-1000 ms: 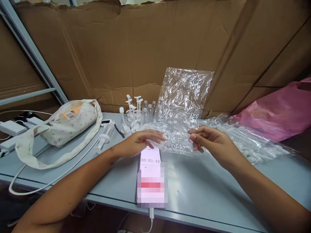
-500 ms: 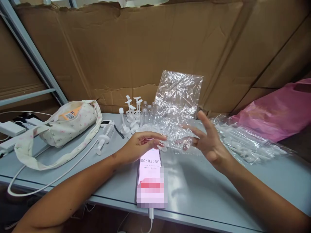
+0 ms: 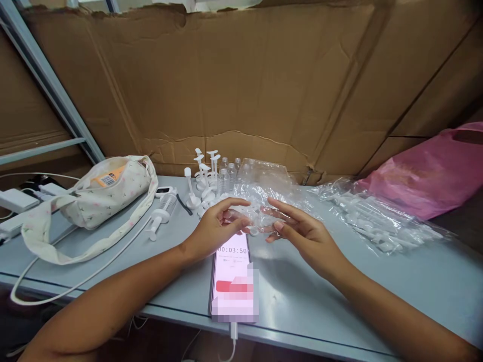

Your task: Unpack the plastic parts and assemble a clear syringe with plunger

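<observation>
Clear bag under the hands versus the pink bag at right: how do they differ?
The clear bag is see-through and crumpled low on the table, with the left hand and right hand on it. The pink bag is opaque, bulkier, untouched, resting against the cardboard. Both are thin, wrinkled plastic.

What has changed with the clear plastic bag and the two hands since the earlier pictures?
The clear plastic bag, earlier standing tall against the cardboard, has come down and now lies crumpled low on the table. The right hand opened wide, then lowered, its fingers flat on the bag's near edge. The left hand kept its place at the bag, above the phone. The cloth pouch, the syringe parts and the pink bag stayed put.
</observation>
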`<state>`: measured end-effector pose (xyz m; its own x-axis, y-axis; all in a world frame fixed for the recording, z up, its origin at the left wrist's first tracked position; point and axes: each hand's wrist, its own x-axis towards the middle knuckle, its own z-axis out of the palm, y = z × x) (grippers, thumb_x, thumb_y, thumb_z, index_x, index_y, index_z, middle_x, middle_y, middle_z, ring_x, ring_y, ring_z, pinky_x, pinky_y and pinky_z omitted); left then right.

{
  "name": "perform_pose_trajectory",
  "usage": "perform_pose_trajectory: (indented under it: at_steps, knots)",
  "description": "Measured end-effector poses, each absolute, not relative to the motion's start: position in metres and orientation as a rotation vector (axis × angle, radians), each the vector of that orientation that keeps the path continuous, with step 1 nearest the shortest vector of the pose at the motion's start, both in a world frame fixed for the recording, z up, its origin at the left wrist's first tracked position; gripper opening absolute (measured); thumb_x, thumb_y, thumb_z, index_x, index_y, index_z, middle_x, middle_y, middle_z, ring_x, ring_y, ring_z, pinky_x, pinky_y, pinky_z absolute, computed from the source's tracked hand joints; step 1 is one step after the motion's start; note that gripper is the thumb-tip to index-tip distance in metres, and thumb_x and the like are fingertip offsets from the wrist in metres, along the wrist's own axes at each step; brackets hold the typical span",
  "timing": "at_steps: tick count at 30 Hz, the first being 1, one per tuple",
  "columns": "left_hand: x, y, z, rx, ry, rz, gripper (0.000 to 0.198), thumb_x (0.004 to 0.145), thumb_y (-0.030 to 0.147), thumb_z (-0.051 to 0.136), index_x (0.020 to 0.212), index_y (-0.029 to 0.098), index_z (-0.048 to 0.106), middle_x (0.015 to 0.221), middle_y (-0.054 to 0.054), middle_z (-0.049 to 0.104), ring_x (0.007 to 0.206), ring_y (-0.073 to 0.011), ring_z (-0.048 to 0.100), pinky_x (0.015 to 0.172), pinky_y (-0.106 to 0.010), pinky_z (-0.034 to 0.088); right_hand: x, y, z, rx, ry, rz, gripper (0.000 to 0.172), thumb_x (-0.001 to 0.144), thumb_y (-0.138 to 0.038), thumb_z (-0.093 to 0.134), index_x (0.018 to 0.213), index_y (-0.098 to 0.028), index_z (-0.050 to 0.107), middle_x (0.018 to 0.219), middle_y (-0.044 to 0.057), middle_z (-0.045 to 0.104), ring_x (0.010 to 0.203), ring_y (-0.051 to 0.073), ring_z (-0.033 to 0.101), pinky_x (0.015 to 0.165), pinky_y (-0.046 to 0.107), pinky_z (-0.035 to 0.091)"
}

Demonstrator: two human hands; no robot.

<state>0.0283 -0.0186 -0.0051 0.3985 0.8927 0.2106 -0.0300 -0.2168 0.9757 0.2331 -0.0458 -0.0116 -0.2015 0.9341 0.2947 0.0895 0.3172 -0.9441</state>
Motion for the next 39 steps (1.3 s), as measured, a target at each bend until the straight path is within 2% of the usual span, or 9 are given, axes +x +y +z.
perform_pose_trajectory:
  at_steps: [5, 10, 12, 15, 18, 23, 34, 36, 39]
  knots:
    - [0.026, -0.017, -0.001, 1.554, 0.851, 1.106, 0.05, 0.079, 0.023, 0.067, 0.125, 0.022, 0.047, 0.066, 0.004, 0.061, 0.059, -0.0104, 0.059, 0.06, -0.024, 0.047, 0.236, -0.043, -0.015, -0.908, -1.586, 1.043, 0.046, 0.088, -0.034, 0.058, 0.134, -0.034, 0.053, 0.13, 0.008, 0.061, 0.083, 0.019, 0.072, 0.078, 0.041, 0.06]
    - [0.025, -0.017, 0.003, 1.533, 0.864, 1.12, 0.076, 0.078, 0.023, 0.067, 0.141, 0.026, 0.024, 0.065, 0.004, 0.062, 0.057, -0.0111, 0.057, 0.056, -0.024, 0.045, 0.241, -0.041, -0.016, -0.872, -1.618, 1.009, 0.047, 0.09, -0.027, 0.056, 0.136, -0.034, 0.049, 0.133, 0.005, 0.059, 0.121, 0.026, 0.056, 0.079, 0.037, 0.061]
    - [0.024, -0.016, 0.003, 1.507, 0.868, 1.095, 0.073, 0.079, 0.025, 0.067, 0.139, 0.025, 0.025, 0.064, 0.004, 0.062, 0.054, -0.01, 0.055, 0.055, -0.024, 0.044, 0.242, -0.041, -0.015, -0.881, -1.641, 1.001, 0.047, 0.091, -0.026, 0.054, 0.137, -0.034, 0.048, 0.135, 0.005, 0.057, 0.115, 0.025, 0.061, 0.08, 0.037, 0.06]
    - [0.023, -0.012, 0.002, 1.472, 0.867, 1.007, 0.069, 0.077, 0.025, 0.068, 0.135, 0.021, 0.03, 0.064, 0.004, 0.062, 0.055, -0.0099, 0.056, 0.057, -0.024, 0.044, 0.243, -0.043, -0.014, -0.895, -1.689, 0.988, 0.048, 0.092, -0.023, 0.052, 0.138, -0.036, 0.046, 0.137, 0.006, 0.055, 0.091, 0.019, 0.071, 0.082, 0.039, 0.059]
    - [0.023, -0.008, -0.001, 1.419, 0.845, 0.964, 0.076, 0.073, 0.023, 0.073, 0.135, 0.02, 0.029, 0.074, 0.001, 0.065, 0.065, -0.0121, 0.062, 0.064, -0.026, 0.046, 0.242, -0.044, -0.014, -0.919, -1.73, 0.969, 0.049, 0.092, -0.021, 0.049, 0.138, -0.037, 0.046, 0.137, 0.005, 0.055, 0.08, 0.015, 0.072, 0.081, 0.038, 0.059]
    - [0.025, -0.01, -0.007, 1.41, 0.788, 0.985, 0.086, 0.071, 0.019, 0.073, 0.14, 0.022, 0.022, 0.07, 0.004, 0.063, 0.062, -0.0103, 0.058, 0.061, -0.025, 0.044, 0.237, -0.048, -0.014, -0.935, -1.805, 0.926, 0.048, 0.092, -0.021, 0.047, 0.138, -0.036, 0.047, 0.134, 0.006, 0.057, 0.077, 0.016, 0.072, 0.075, 0.039, 0.06]
    - [0.032, -0.016, -0.01, 1.452, 0.827, 1.026, 0.081, 0.076, 0.019, 0.069, 0.141, 0.026, 0.02, 0.076, 0.004, 0.059, 0.058, -0.0077, 0.052, 0.054, -0.022, 0.042, 0.23, -0.048, -0.019, -1.013, -1.71, 0.837, 0.045, 0.088, -0.024, 0.055, 0.133, -0.029, 0.05, 0.127, 0.008, 0.062, 0.069, 0.016, 0.068, 0.067, 0.039, 0.059]
    - [0.03, -0.014, -0.009, 1.462, 0.804, 1.027, 0.081, 0.077, 0.022, 0.069, 0.142, 0.027, 0.02, 0.077, 0.003, 0.059, 0.055, -0.0061, 0.048, 0.05, -0.02, 0.038, 0.232, -0.047, -0.018, -1.024, -1.738, 0.818, 0.048, 0.09, -0.023, 0.053, 0.137, -0.031, 0.046, 0.116, 0.007, 0.067, 0.067, 0.015, 0.067, 0.067, 0.039, 0.058]
    - [0.027, -0.013, -0.005, 1.459, 0.764, 1.053, 0.079, 0.078, 0.022, 0.069, 0.142, 0.026, 0.023, 0.078, 0.002, 0.06, 0.053, -0.0047, 0.045, 0.048, -0.018, 0.035, 0.236, -0.048, -0.014, -1.029, -1.826, 0.788, 0.057, 0.091, -0.022, 0.051, 0.145, -0.029, 0.035, 0.081, 0.002, 0.07, 0.062, 0.016, 0.065, 0.064, 0.038, 0.057]
